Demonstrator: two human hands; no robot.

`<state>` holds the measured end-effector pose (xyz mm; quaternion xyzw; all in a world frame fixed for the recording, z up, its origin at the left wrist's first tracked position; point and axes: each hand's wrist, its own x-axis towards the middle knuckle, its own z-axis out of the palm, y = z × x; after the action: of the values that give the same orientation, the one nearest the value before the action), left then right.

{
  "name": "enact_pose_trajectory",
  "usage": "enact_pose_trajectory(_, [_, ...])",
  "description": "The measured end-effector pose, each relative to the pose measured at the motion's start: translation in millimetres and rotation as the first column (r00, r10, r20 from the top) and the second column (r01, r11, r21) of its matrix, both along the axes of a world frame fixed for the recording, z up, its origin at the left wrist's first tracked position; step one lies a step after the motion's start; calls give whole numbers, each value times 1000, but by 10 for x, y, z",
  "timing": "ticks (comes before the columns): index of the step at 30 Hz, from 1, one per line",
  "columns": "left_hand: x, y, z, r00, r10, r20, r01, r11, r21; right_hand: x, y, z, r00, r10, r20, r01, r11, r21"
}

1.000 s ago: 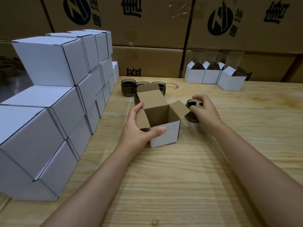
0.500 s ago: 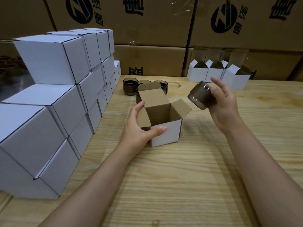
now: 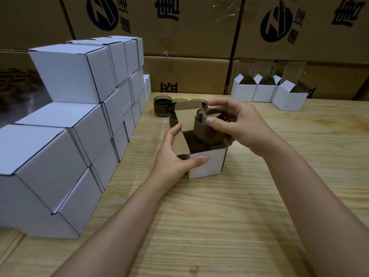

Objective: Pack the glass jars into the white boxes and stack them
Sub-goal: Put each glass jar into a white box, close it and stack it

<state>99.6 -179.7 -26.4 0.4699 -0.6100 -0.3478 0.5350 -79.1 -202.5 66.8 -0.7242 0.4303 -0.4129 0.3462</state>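
An open white box [image 3: 207, 163] with brown flaps stands at the middle of the wooden table [image 3: 219, 226]. My left hand [image 3: 175, 156] grips its near left corner, thumb across the white front. My right hand [image 3: 237, 124] holds a dark glass jar [image 3: 206, 128] by the rim, upright, its base just inside the box's mouth. Three more dark jars [image 3: 162, 105] stand behind the box, partly hidden by its raised flap. Closed white boxes [image 3: 65, 124] are stacked in steps along the left.
Three open white boxes [image 3: 269, 92] with raised flaps stand at the back right of the table. Large brown cartons [image 3: 199, 27] form a wall behind. More dark jars [image 3: 12, 82] sit far left, behind the stack.
My right hand lifted the jar from the table to the right of the box, tilted it in the air, then brought it left and upright over the box's mouth. The left hand stayed.
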Motion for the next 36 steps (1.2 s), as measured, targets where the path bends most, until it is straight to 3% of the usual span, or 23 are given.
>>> enact_pose_trajectory(5, [6,-9,-10,1000,-4,-20,5,1000,15,93,20,-49,970,-18,-242,7,999,-49])
enact_pose_trajectory(11, [18,-46,-62,1000,-1,-18,1,1000,15,180,58,-84,864,-15,-503,-25,997,-74])
enact_pose_trajectory(19, [18,-49,-72,1000,-4,-7,4,1000,3,197,77,-55,749,70,-659,-60,997,38])
enact_pose_trajectory(21, [16,-41,-55,1000,-3,-15,3,1000,7,178,73,-55,847,68,-527,-67,998,22])
enact_pose_trajectory(23, [8,-29,-31,1000,1,-20,0,1000,22,137,55,-43,977,-46,-209,34,998,-61])
enact_pose_trajectory(24, [3,-21,-18,1000,-2,-23,2,999,32,103,27,-48,990,-142,-6,141,986,-85])
enact_pose_trajectory(26, [-1,-2,-2,999,-8,-34,10,999,48,15,-49,-110,889,-285,359,295,955,26])
enact_pose_trajectory(27, [-2,6,5,999,-13,-42,15,999,52,-22,-75,-166,834,-330,441,319,942,102])
enact_pose_trajectory(29, [-2,19,17,998,-27,-58,30,998,55,-40,-88,-356,783,-335,524,231,939,255])
enact_pose_trajectory(32, [-11,25,29,997,-44,-67,47,997,55,43,-44,-632,750,-216,626,-103,896,433])
enact_pose_trajectory(36, [-6,33,14,989,-74,-128,82,995,55,134,-11,-672,807,-10,590,-268,885,382])
